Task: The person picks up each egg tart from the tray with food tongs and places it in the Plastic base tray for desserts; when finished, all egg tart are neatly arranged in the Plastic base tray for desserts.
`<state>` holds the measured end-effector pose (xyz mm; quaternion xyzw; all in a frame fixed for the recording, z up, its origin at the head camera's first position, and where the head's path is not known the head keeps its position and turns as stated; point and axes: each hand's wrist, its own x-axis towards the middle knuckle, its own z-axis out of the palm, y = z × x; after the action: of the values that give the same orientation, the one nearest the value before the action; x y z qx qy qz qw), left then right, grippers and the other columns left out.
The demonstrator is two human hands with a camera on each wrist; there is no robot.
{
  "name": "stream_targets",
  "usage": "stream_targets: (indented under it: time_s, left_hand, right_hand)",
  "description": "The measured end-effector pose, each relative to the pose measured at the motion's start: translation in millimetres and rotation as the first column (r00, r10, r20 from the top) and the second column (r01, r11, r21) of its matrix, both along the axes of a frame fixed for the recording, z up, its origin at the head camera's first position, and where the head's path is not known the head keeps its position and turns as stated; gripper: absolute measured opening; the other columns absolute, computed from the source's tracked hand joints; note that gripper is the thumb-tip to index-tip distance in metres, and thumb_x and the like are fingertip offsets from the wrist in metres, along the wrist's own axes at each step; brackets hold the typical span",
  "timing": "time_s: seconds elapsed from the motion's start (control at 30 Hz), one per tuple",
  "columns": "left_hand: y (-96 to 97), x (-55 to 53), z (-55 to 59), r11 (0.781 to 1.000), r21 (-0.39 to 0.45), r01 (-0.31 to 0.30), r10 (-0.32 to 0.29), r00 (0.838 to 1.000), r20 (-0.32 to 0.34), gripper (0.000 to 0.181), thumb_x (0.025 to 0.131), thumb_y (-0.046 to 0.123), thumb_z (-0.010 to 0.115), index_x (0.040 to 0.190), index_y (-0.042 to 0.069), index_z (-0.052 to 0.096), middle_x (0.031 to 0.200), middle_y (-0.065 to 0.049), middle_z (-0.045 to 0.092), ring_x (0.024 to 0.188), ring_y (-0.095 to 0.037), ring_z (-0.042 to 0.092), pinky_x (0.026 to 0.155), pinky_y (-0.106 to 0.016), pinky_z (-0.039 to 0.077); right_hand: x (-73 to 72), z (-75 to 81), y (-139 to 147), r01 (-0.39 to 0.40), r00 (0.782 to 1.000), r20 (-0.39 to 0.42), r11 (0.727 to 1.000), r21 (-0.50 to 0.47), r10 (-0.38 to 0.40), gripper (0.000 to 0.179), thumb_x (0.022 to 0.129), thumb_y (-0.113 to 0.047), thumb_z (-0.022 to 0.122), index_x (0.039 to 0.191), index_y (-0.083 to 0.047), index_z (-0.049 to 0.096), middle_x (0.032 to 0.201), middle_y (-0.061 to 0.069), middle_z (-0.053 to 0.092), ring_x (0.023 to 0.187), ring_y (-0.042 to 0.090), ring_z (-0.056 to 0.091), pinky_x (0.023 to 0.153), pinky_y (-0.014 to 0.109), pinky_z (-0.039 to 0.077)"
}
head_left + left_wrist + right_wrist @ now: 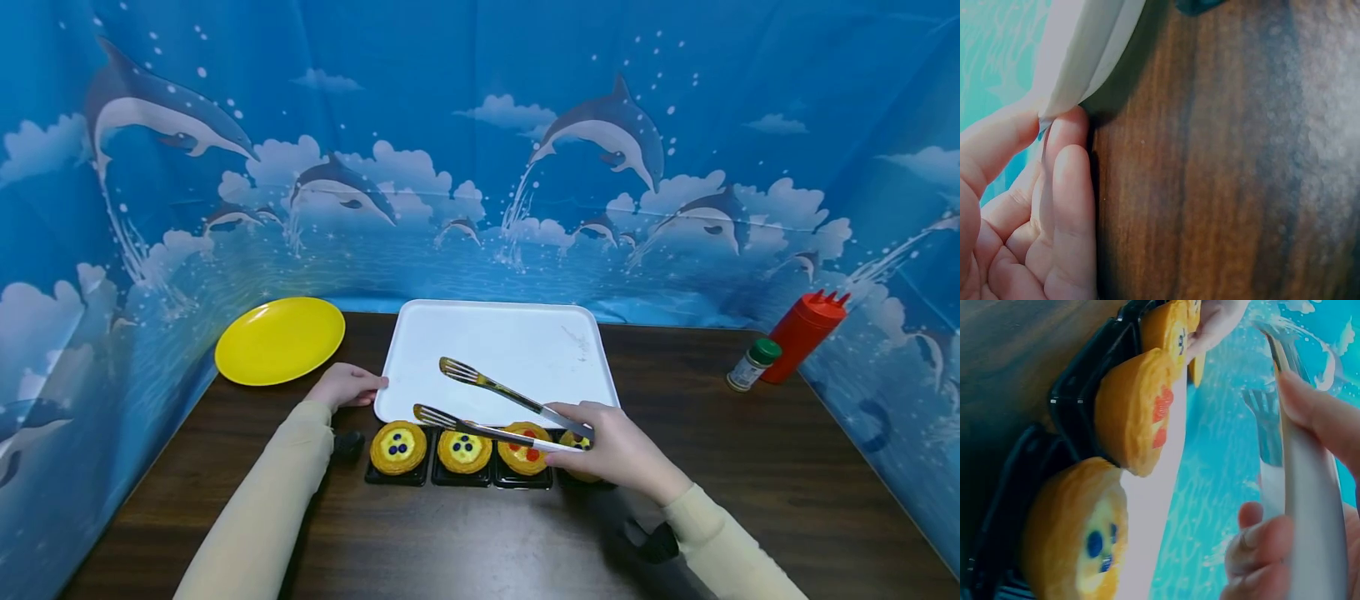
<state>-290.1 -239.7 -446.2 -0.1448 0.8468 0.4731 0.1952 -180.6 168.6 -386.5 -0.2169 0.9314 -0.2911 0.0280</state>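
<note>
My left hand (348,387) pinches the left edge of a white tray (517,350) between thumb and fingers, seen close up in the left wrist view. In my right hand (615,446) is a pair of metal tongs (517,396) with slotted ends, its two arms spread apart with nothing between them. The tongs reach leftward over the tray's front edge and a row of egg tarts. Two tarts with blue dots, a left one (398,448) and a middle one (464,452), stand beside a red-topped tart (524,450). Another blue-dotted tart (1079,537) is partly hidden under my right hand in the head view.
Each tart sits in a small black plastic tray (461,480) along the white tray's front. A yellow plate (281,342) lies at the back left. At the right stand a green-capped shaker (753,365) and a red squeeze bottle (806,333). A dolphin-print curtain (480,150) surrounds the table.
</note>
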Motion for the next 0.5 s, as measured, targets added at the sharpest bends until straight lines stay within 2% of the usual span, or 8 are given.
stream_targets:
  time_s: [0.07,0.2,0.33,0.5]
  left_hand:
    - [0.1,-0.6,0.2,1.000,0.001,-0.012,0.012,1.000,0.005,0.045,0.086,0.033,0.070,0.113,-0.002,0.065,0.083,-0.005,0.068,0.071,-0.014,0.063,0.070,-0.019,0.054]
    - [-0.2,-0.5,0.7,1.000,0.000,-0.008,0.008,1.000,0.004,0.046,0.087,0.034,0.069,0.114,-0.002,0.064,0.085,-0.005,0.068,0.072,-0.014,0.063,0.070,-0.020,0.054]
    - [0.2,-0.1,0.8,1.000,-0.001,0.000,0.000,1.000,0.000,0.046,0.087,0.034,0.069,0.115,-0.002,0.064,0.086,-0.005,0.068,0.073,-0.014,0.062,0.071,-0.019,0.054]
    - [1.3,1.0,1.4,1.000,-0.002,0.002,-0.002,1.000,-0.007,0.047,0.087,0.034,0.069,0.115,-0.003,0.063,0.086,-0.006,0.068,0.073,-0.015,0.062,0.071,-0.019,0.054]
  right_hand:
    - [-0.3,-3.0,3.6,0.029,1.000,-0.010,0.999,-0.021,-0.030,0.066,0.075,-0.045,0.077,0.129,-0.013,0.060,0.121,0.003,0.063,0.092,0.016,0.056,0.078,0.033,0.053]
    - [-1.5,-9.2,12.4,0.089,0.996,-0.002,0.994,-0.064,-0.090,0.067,0.077,-0.046,0.075,0.130,-0.009,0.058,0.118,0.008,0.063,0.086,0.018,0.053,0.064,0.026,0.047]
    - [-1.4,-11.7,20.9,0.137,0.990,0.044,0.985,-0.106,-0.133,0.067,0.078,-0.044,0.075,0.131,-0.006,0.057,0.104,0.010,0.062,0.079,0.019,0.051,0.052,0.023,0.042]
    - [-0.8,-12.2,30.4,0.168,0.985,0.062,0.979,-0.114,-0.162,0.066,0.078,-0.040,0.076,0.131,-0.007,0.056,0.088,0.007,0.056,0.072,0.017,0.048,0.047,0.023,0.039]
